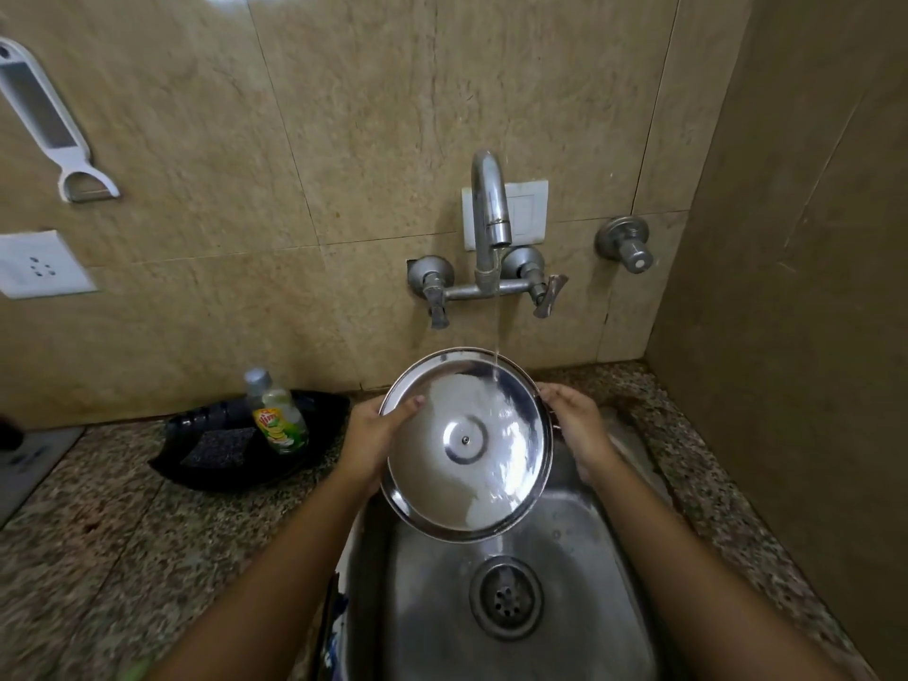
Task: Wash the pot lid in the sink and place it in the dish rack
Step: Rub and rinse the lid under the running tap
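Note:
A round steel pot lid is held tilted above the steel sink, its inner side facing me with soap foam across it. My left hand grips its left rim, thumb on the inside. My right hand holds the right rim. A thin stream of water falls from the tap onto the lid's upper right part. No dish rack is in view.
A black tray on the granite counter at the left holds a dish soap bottle and a dark scrub pad. The sink drain lies below the lid. Tap handles stick out from the tiled wall; a side wall closes the right.

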